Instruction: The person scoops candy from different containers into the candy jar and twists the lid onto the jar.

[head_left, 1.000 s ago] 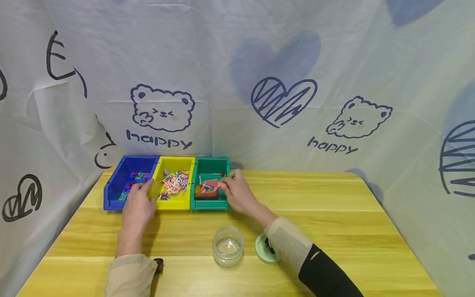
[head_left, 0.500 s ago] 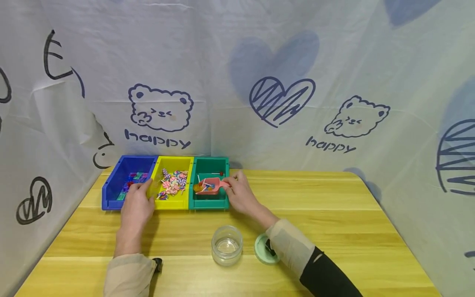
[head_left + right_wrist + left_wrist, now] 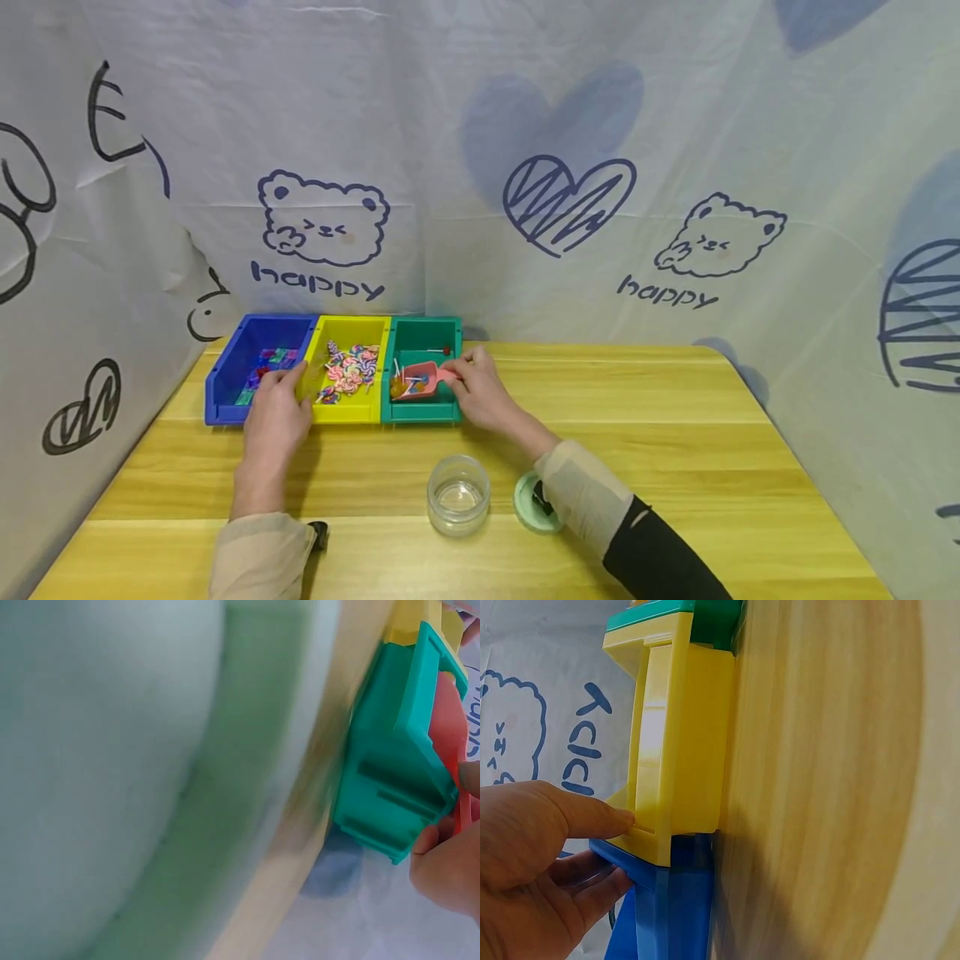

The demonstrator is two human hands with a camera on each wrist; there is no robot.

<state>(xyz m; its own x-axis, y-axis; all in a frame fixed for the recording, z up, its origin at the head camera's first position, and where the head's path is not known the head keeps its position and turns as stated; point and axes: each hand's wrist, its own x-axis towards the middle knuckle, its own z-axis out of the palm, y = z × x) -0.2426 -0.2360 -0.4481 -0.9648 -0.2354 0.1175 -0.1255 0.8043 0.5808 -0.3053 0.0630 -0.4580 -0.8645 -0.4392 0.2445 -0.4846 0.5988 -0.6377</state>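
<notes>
My right hand (image 3: 483,392) pinches the handle of a pink scoop (image 3: 430,372) inside the green bin (image 3: 422,412). Several small lollipops lie in and around the scoop's mouth, which points left. In the right wrist view, the scoop (image 3: 448,724) shows over the bin's edge, with thumb and fingers on its handle. At the front, my left hand (image 3: 276,417) grips the adjoining walls of the yellow bin (image 3: 351,414) and blue bin (image 3: 225,412). The left wrist view shows the thumb on the yellow bin's rim (image 3: 649,844) and fingers against the blue side.
Swirl lollipops (image 3: 348,373) fill part of the yellow bin; purple and green wrapped pieces (image 3: 279,358) lie in the blue one. Nearer me stand a clear glass jar (image 3: 458,500) and a pale green lid (image 3: 529,510), partly under my right sleeve. A printed cloth (image 3: 450,250) hangs behind the table.
The scoop first lifts slightly and levels, then tips its mouth down to the left inside the green bin. My left hand keeps its hold on the bins.
</notes>
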